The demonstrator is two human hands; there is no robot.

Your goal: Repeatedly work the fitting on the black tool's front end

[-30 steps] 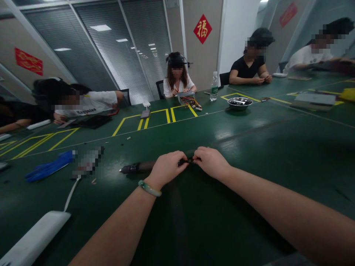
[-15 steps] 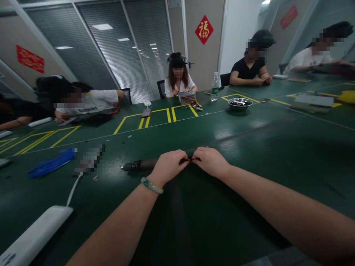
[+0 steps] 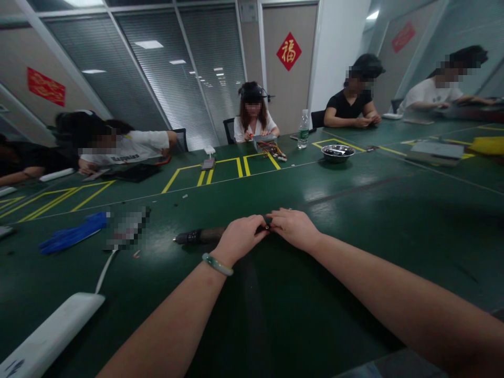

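Observation:
Just right of the table's middle, my left hand point(image 3: 242, 236) is closed, its thumb and fingertips pinched on a small dark piece point(image 3: 268, 227) with a shiny end. My right hand point(image 3: 293, 226) meets it from the right, fingers bent and pressed together at the same piece, most of which the fingers hide. A green bangle point(image 3: 218, 264) circles my left wrist. Behind my left hand lies a dark cylindrical tool like an electric screwdriver point(image 3: 199, 236), its metal tip pointing left; the hand covers its other end.
On the left are a blue glove point(image 3: 74, 233), a blurred-out device point(image 3: 128, 228) on a white cable and a white power strip point(image 3: 55, 333). Farther back stand a metal bowl point(image 3: 337, 153), a bottle point(image 3: 303, 130) and a grey box with wires point(image 3: 264, 143). Several people sit around the green table point(image 3: 354, 210).
My right fingers have shifted slightly up and left over the small piece, and its shiny end now shows. The left hand stays nearly in place. The view has tilted up a little.

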